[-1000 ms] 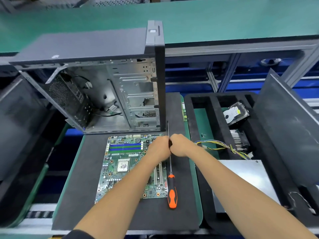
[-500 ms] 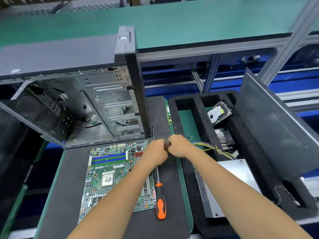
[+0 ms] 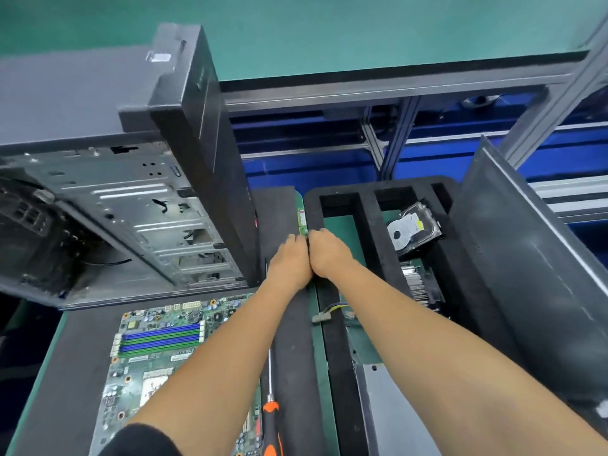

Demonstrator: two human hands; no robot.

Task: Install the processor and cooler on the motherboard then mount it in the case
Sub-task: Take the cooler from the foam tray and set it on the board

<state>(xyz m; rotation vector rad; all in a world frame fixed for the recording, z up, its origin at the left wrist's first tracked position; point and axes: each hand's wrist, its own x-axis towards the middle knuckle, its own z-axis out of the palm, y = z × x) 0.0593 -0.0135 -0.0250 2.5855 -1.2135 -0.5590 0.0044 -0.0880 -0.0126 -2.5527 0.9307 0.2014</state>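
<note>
- The motherboard lies flat on the near-left surface, its long axis running near to far.
- Both hands, left and right, meet farther right, well apart from it; left is nearer.
- Whether either grip is closed, I cannot tell.
- The open case stands just beyond.

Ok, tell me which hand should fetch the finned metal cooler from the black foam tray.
Right, probably. The right hand sits at the edge of the black foam tray, the finned metal cooler just beyond its forearm; the left hand must cross that arm.
</note>
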